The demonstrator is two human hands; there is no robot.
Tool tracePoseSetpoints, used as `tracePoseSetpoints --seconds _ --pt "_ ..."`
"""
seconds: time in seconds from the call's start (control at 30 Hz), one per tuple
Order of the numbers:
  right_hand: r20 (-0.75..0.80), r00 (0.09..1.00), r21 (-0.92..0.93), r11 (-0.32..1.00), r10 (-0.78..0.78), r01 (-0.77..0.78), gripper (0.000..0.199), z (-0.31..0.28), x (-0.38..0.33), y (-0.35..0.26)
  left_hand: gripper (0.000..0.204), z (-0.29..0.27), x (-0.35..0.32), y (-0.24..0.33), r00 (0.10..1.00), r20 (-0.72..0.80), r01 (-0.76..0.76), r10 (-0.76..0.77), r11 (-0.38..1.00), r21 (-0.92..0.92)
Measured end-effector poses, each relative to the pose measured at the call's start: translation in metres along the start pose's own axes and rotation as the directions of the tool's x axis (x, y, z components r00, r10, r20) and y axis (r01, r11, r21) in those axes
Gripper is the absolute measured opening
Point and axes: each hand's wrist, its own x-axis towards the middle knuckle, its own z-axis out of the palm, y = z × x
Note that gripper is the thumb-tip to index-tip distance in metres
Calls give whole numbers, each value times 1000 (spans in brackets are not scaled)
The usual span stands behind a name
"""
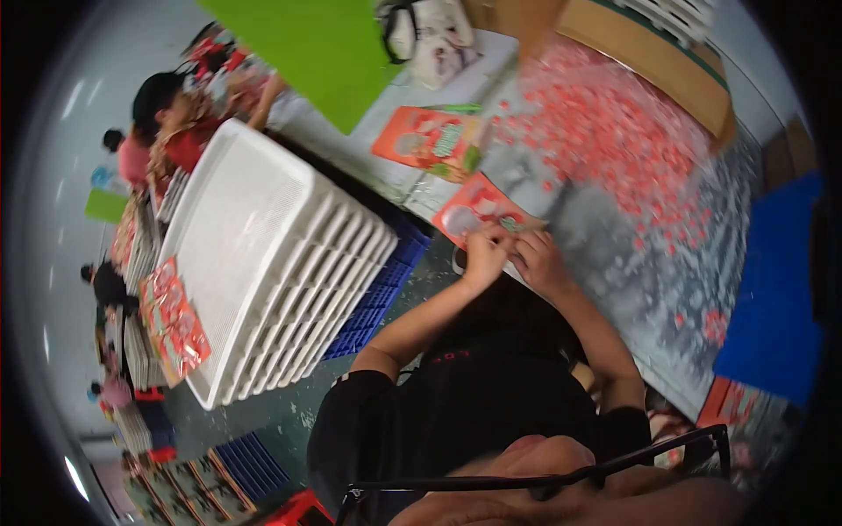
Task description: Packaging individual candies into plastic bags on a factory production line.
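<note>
An orange printed pouch (pixel 478 203) lies at the near edge of the work table, and both hands grip the edge of it closest to me. My left hand (pixel 485 257) has its fingers closed on the pouch's near edge. Right beside it, my right hand (pixel 538 260) pinches the same edge toward the corner. The fingertips nearly meet, and what lies between them is partly hidden. Farther back on the table is another orange pouch (pixel 430 140) with green marks. A large spread of small pink-red pieces (pixel 614 131) lies to the right of the pouches.
Stacked white plastic trays (pixel 254 237) stand to my left on a blue crate (pixel 373 298), with orange packages (pixel 173 320) on top. A green board (pixel 307 53), a white bag (pixel 434 39) and a cardboard box (pixel 645 57) stand behind. A blue panel (pixel 772 298) is at right. Other people work at far left.
</note>
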Motion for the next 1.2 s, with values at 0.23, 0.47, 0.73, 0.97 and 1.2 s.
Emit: tracePoseSetpoints --seconds 0.23,0.47,0.73,0.97,1.2 --pt "130 989 79 995 -65 55 9 2 -8 21 4 5 -1 0 973 68 -232 222 917 325" --pt "196 979 35 998 -56 50 7 9 -34 38 10 -5 23 -4 842 511 105 -172 982 157" --pt "126 991 157 987 -49 29 9 18 -36 39 22 -2 58 8 359 817 -40 -450 868 496" --pt "225 973 87 996 -44 25 10 25 -29 38 22 8 13 -7 748 631 -321 -208 718 617" --pt "256 966 60 996 44 -61 11 15 -27 33 18 -6 18 -7 891 453 -227 -35 830 510"
